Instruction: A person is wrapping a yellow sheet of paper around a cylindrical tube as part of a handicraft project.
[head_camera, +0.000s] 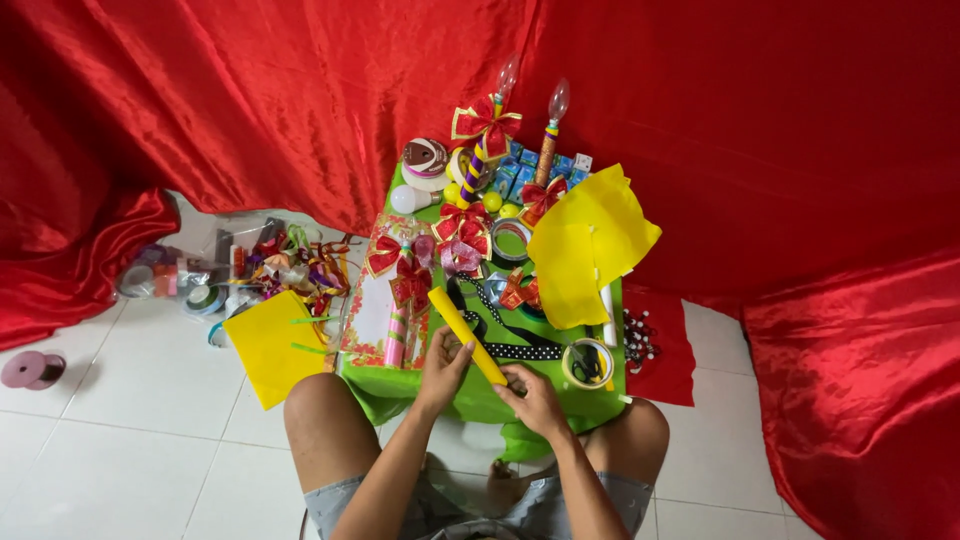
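I hold a rolled yellow paper tube over the near edge of a small green-covered table. My left hand grips the tube at its middle. My right hand grips its near end. The tube slants from upper left to lower right. Beside my left hand lies a clear gift pack with red bows. Black dotted ribbon lies just beyond my right hand.
Yellow paper sheets lie on the table's right side, a tape roll with scissors at its near right corner. Two bulb-topped decorated sticks stand at the back. A yellow sheet, ribbons and tape rolls litter the floor at left. Red cloth hangs behind.
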